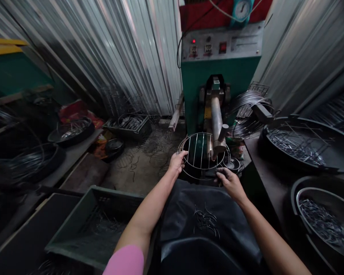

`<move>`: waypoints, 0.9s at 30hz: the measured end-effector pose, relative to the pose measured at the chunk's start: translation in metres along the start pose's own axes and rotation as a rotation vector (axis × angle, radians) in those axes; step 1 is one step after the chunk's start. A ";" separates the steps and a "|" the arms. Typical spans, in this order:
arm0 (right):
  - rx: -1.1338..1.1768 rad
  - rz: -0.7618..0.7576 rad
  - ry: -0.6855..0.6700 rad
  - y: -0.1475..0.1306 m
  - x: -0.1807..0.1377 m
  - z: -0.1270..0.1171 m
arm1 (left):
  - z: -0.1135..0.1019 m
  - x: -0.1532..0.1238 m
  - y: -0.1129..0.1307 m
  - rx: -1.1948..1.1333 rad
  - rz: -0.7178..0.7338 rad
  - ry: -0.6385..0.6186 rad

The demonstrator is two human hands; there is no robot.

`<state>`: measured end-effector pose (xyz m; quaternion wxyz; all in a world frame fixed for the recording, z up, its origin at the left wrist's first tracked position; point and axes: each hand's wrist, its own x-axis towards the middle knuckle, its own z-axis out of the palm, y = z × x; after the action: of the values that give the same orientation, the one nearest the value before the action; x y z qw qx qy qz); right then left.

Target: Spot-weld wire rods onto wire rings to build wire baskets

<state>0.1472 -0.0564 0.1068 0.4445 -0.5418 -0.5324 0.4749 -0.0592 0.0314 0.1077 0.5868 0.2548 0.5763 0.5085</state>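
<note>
A round wire rack (194,167) with parallel cross wires is held up in front of the green spot welder (193,88). My left hand (177,162) is closed around the rack's left rim. At its lower right edge my right hand (227,178) has thumb and fingers pinched together; whether they grip the rim or a small wire piece I cannot make out. The welder's electrode tip (213,157) meets or nearly meets the rack's right side, below the thick metal arm (217,116). Several short bent wires (205,220) lie on the black apron (186,202) over my lap.
Black basins of wire pieces (296,173) (292,198) stand on the right bench. A green plastic crate (71,240) sits at lower left. Wire coils (248,110) hang beside the welder. A metal tray (143,130) and scattered wires lie on the floor ahead, before a corrugated wall (132,49).
</note>
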 end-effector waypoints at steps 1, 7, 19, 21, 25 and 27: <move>0.009 0.002 0.000 0.000 0.000 0.000 | 0.001 0.001 0.000 0.007 -0.005 0.005; 0.008 0.001 -0.006 0.003 0.006 -0.001 | 0.004 0.009 0.001 0.033 -0.019 0.023; 0.006 -0.030 0.008 0.002 0.017 0.002 | 0.002 0.018 0.002 0.010 -0.005 0.047; 0.013 -0.034 0.009 0.001 0.018 0.002 | 0.002 0.019 0.002 0.001 -0.018 0.050; 0.017 -0.033 0.001 -0.001 0.021 0.003 | 0.003 0.022 0.002 0.003 -0.020 0.050; 0.020 -0.030 -0.005 -0.001 0.023 0.002 | 0.003 0.023 0.002 0.009 -0.019 0.055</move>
<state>0.1443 -0.0335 0.1066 0.4553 -0.5283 -0.5368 0.4748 -0.0608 0.0533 0.1004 0.5742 0.2379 0.5969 0.5073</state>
